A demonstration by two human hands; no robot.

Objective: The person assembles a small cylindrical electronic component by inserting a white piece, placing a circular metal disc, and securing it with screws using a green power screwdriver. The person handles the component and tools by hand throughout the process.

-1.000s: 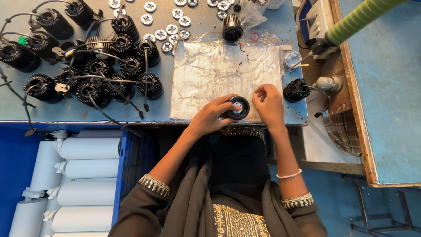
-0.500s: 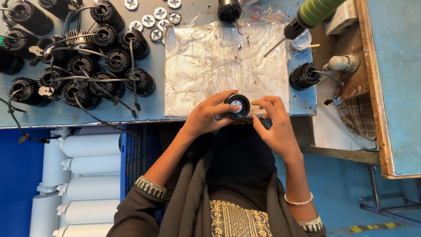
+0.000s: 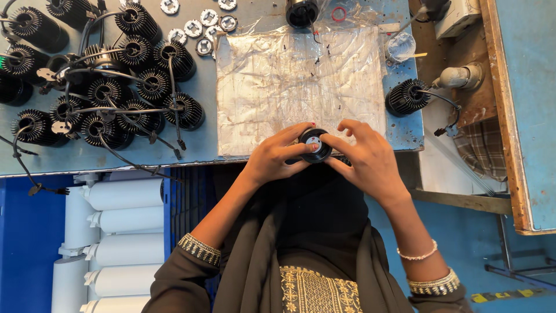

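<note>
Both hands hold one small round black part (image 3: 314, 144) with a pale centre, at the near edge of the blue table (image 3: 202, 145). My left hand (image 3: 277, 155) grips it from the left, thumb on its face. My right hand (image 3: 365, 156) touches it from the right, fingers spread. It sits over the near edge of a crinkled clear plastic sheet (image 3: 295, 75).
Several black finned heat sinks with cables (image 3: 124, 87) crowd the table's left. Small round silver discs (image 3: 200, 29) lie at the back. One more black heat sink (image 3: 408, 97) stands at the right. White tubes (image 3: 110, 232) fill a blue crate below left.
My right hand has closed in on the black part, so both hands now grip it. The view has shifted slightly toward the table's near edge.
</note>
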